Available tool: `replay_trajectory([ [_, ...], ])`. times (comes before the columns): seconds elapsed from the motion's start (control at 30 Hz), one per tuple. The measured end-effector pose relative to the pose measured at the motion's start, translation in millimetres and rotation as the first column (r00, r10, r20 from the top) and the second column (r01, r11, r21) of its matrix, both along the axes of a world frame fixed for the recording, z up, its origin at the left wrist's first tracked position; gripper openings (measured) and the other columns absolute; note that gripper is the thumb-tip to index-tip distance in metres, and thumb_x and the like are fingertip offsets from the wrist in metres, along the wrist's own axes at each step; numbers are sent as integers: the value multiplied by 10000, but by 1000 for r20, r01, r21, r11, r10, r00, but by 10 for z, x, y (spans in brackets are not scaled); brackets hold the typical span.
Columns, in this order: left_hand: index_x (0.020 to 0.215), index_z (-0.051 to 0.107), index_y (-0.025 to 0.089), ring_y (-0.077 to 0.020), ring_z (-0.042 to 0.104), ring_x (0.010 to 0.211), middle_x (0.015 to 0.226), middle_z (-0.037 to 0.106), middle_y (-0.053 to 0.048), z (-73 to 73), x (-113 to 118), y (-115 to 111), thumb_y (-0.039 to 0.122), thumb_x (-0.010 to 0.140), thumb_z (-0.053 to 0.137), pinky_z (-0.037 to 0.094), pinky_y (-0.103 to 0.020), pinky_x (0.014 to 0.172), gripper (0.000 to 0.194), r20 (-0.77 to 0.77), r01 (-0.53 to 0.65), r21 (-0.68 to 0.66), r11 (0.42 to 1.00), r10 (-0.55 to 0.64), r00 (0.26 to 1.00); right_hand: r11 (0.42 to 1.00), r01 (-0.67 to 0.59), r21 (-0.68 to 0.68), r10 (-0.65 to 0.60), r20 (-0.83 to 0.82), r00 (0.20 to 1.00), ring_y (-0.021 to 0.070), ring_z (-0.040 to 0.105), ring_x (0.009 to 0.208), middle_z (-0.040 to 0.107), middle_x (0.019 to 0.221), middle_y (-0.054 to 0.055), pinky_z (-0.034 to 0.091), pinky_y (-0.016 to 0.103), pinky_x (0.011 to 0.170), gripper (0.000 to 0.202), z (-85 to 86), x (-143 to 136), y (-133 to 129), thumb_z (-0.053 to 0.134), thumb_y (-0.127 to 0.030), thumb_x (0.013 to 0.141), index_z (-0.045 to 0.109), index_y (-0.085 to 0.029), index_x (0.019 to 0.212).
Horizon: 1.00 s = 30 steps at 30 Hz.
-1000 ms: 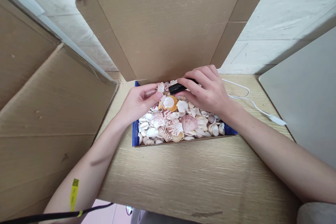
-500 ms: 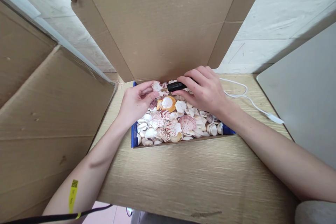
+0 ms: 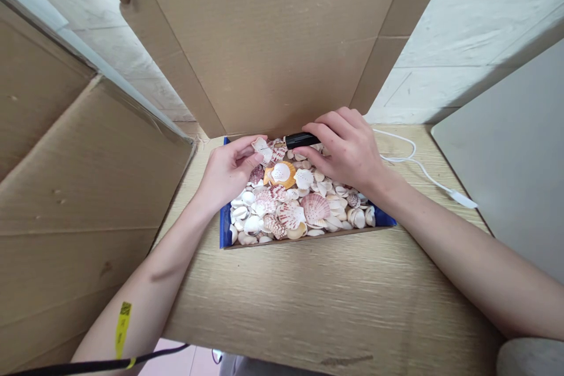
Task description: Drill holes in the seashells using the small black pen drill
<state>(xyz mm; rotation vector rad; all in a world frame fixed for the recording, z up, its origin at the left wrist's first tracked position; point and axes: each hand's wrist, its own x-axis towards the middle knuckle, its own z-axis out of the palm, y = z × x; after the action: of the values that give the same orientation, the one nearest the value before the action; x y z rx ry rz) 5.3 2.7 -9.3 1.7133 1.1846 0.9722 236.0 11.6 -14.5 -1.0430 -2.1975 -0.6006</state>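
Observation:
Pinched between the thumb and fingers of my left hand is a small white seashell, held above the back left of the shell box. My right hand is closed around a black cylindrical mini drill, its thin tip pointing left at the shell. Whether the tip touches the shell I cannot tell. Below both hands, a shallow cardboard box with blue ends is filled with shells. Among them lie an orange scallop shell under a white shell dotted with small dark marks, and a pinkish scallop shell.
The box's tall cardboard lid stands upright behind it. A cardboard panel rises at left and a grey panel at right. A white cable runs over the wooden table. A black cord crosses by my left arm.
My right hand and the drill have drawn back slightly to the right, away from the shell. The shell in my left hand has shifted a little left and tilted.

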Motion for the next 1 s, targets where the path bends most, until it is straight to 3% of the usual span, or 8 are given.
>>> replay_trajectory([
  [0.4, 1162, 635, 112, -231, 671, 1043, 1134, 712, -110, 20, 9, -3, 240, 832, 656, 529, -347, 930, 355, 42, 22, -25, 999, -21, 999, 998, -18, 58, 18, 7, 1000, 192, 496, 770, 640, 857, 54, 364, 317, 682, 365, 11, 2, -4, 494, -499, 903, 613, -158, 957],
  [0.67, 1194, 632, 113, -235, 676, 1041, 1150, 707, -105, 4, 8, -7, 244, 827, 659, 554, -346, 904, 391, 53, 25, -68, 997, -22, 998, 1000, -20, 14, 20, -1, 1000, 194, 502, 792, 635, 888, 59, 360, 333, 696, 352, 4, 8, -7, 474, -489, 914, 597, -167, 986],
  [1.0, 1221, 638, 189, -231, 696, 964, 1154, 708, -76, 54, 0, -44, 321, 849, 640, 585, -336, 825, 394, 55, 85, -171, 982, -76, 996, 985, -51, 162, 47, 28, 999, 186, 516, 832, 632, 915, 51, 353, 330, 710, 305, 20, 21, -3, 496, -453, 917, 586, -176, 1010],
])
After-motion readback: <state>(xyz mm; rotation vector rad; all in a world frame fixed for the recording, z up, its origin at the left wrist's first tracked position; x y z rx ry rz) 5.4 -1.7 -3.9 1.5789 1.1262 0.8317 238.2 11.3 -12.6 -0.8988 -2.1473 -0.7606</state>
